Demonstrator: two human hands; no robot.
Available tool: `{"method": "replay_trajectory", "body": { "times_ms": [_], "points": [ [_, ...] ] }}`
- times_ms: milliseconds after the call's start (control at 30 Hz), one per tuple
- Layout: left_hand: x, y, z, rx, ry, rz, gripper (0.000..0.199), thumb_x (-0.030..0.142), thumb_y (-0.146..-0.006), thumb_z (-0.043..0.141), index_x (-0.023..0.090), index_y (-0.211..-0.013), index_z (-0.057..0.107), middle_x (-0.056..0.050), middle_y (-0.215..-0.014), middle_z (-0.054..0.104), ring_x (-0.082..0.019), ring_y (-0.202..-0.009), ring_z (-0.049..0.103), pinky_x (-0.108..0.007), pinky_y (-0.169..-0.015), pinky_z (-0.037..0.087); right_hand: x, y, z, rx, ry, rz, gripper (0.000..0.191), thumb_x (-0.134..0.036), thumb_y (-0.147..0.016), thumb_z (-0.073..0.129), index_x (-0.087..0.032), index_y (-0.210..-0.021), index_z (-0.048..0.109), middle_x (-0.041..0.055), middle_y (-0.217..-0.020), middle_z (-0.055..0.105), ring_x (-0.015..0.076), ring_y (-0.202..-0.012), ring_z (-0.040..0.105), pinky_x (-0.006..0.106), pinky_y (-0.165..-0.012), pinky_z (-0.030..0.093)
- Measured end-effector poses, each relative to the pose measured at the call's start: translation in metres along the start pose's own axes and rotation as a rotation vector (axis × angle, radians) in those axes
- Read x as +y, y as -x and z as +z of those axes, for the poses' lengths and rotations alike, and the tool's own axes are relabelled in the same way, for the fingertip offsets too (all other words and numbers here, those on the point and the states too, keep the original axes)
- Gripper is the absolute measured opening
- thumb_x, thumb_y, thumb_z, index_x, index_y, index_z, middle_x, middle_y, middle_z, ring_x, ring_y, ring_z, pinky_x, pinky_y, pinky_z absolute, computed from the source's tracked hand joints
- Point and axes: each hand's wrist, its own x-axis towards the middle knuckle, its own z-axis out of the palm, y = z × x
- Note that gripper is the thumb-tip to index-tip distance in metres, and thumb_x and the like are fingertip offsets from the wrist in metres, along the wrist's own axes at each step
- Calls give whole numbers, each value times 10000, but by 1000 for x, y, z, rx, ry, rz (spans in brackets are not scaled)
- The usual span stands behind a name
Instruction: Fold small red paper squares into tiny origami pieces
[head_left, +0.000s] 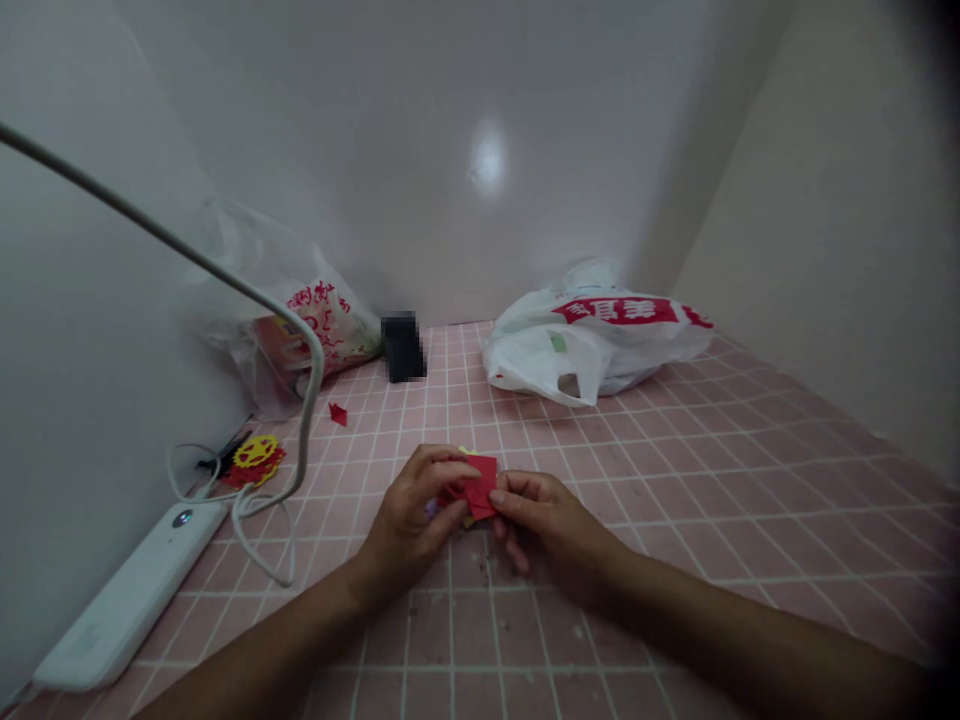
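Between both hands is a flat red square (482, 478) that looks like paper or thin felt. My left hand (411, 510) curls at its left side, fingertips above and thumb below, closed on it. The thumb and index finger of my right hand (551, 515) pinch its right edge, with the other fingers bent underneath. Bits of yellow and purple show around and behind the square, mostly covered by my left fingers, and I cannot make out what they are.
On the left lie a white power bank (131, 595), a white cable (311, 400), and yellow and red cut-outs (255, 455). A small red scrap (338, 413) is near a printed plastic bag (330, 325). Farther back are a dark pixelated object (403, 348) and a white plastic bag (525, 345).
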Motion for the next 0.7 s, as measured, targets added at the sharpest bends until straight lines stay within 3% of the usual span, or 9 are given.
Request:
{"method": "replay_trajectory", "body": {
  "times_ms": [67,133,200,300,367,467,567,700],
  "points": [
    [1,-1,-2,-29,-82,137,289,52,-869,577,243,-1078,635,-74,-1153,572,-207,-1117,557,-345,-941,471,0,0,0,-46,-25,28,284,-398,-796,688,-145,-724,580,-35,-546,595,45,-322,455,166,-330,310],
    [3,-1,-2,-25,-99,161,276,39,-871,561,231,-1056,633,-76,-1128,587,-203,-1097,568,-350,-947,468,0,-1,0,-52,-15,17,278,-395,-798,685,-141,-731,595,-35,-547,592,46,-325,454,166,-330,310],
    [7,0,-1,5,-48,43,217,64,-872,560,210,-1020,622,-72,-1052,615,-199,-1011,600,-345,-889,491,-1,-1,1,-5,36,-33,285,-406,-793,686,-152,-719,580,-42,-545,588,51,-328,461,172,-341,326],
    [11,1,4,20,206,-325,106,176,-892,568,188,-994,597,-44,-883,643,-164,-776,625,-293,-704,517,0,1,2,78,155,-116,304,-423,-814,660,-183,-690,520,-66,-483,544,63,-331,451,181,-359,332],
    [13,2,8,-28,387,-493,119,242,-876,607,170,-972,606,-50,-872,659,-165,-783,636,-291,-723,519,1,3,2,85,217,-156,298,-422,-844,628,-194,-696,505,-75,-449,514,68,-337,436,185,-371,323],
    [15,3,14,32,481,-551,172,223,-810,671,179,-951,584,-29,-855,658,-153,-775,637,-273,-721,516,4,4,0,72,269,-192,275,-410,-878,591,-193,-724,520,-71,-461,518,74,-357,438,194,-389,329],
    [16,5,15,122,399,-515,157,192,-803,667,198,-925,568,1,-823,637,-138,-739,627,-251,-690,506,4,3,-1,88,301,-214,273,-396,-901,561,-189,-725,532,-61,-473,526,79,-377,457,205,-413,352],
    [18,5,12,68,308,-524,48,218,-829,640,183,-833,606,-2,-740,656,-145,-692,635,-246,-663,492,3,3,-2,72,309,-193,264,-395,-900,561,-187,-737,555,-50,-479,548,89,-389,488,216,-426,366]
  ]
}}
